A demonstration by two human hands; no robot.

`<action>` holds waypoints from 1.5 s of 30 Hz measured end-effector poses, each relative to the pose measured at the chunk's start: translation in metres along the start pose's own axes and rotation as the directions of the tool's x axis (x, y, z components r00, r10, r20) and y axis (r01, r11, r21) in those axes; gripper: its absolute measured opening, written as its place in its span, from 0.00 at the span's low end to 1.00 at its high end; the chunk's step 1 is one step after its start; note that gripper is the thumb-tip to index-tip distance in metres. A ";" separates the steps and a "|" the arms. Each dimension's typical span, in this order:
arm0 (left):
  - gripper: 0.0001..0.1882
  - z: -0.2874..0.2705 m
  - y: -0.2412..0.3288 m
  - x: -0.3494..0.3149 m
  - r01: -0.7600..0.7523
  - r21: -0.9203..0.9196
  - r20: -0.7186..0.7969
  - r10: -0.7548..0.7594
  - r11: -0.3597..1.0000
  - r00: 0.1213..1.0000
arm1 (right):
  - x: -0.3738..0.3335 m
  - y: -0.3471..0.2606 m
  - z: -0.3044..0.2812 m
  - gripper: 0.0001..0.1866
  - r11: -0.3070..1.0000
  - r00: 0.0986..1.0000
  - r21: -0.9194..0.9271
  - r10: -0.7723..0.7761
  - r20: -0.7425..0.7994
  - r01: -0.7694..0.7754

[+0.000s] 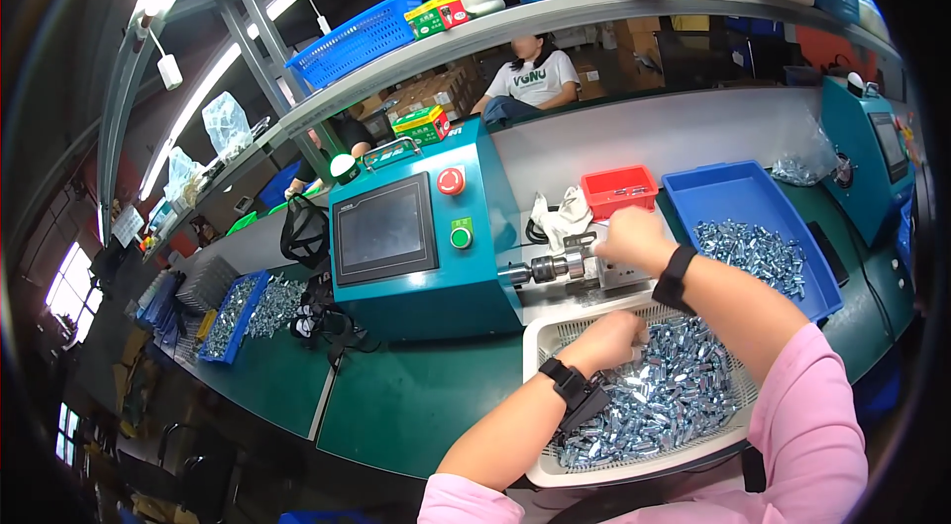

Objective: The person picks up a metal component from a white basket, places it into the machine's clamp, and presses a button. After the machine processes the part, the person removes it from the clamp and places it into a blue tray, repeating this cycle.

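My left hand [606,343] is over the left side of a white plastic basket [535,370], its curled fingers down among small shiny metal parts [669,385]. What those fingers grip is hidden. Beyond the basket, my right hand [636,241] is at the outer end of a steel chuck [545,269] on a teal bench machine [485,177]. Its fingers are closed by a metal fixture there, and anything between them is too small or covered to make out. Both wrists wear black bands.
A blue tray [708,195] of similar metal parts lies at the right, beside a red bin [619,189] and a white cloth [565,217]. Another blue tray [238,316] stands far left. A shelf [594,7] runs overhead; behind the bench a person [533,78] sits.
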State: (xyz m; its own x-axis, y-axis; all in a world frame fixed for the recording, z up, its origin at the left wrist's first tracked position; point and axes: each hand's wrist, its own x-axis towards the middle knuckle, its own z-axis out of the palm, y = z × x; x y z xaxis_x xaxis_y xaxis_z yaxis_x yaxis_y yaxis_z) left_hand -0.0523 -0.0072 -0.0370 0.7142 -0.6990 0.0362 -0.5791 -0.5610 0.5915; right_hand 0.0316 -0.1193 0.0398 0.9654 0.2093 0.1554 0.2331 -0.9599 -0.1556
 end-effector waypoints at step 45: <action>0.07 -0.075 -0.023 0.041 0.409 0.403 -0.506 -0.173 0.818 0.845 | 0.004 0.045 0.048 0.11 0.529 0.969 0.846 0.170 -0.178 0.063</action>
State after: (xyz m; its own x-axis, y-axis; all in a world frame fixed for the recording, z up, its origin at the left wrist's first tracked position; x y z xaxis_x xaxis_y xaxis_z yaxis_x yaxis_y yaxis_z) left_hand 0.0198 0.0110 0.0115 0.9027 -0.2693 0.3357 -0.3403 -0.9241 0.1740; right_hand 0.0518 -0.1523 -0.0132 0.9546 0.0064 0.2979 0.2825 -0.3370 -0.8981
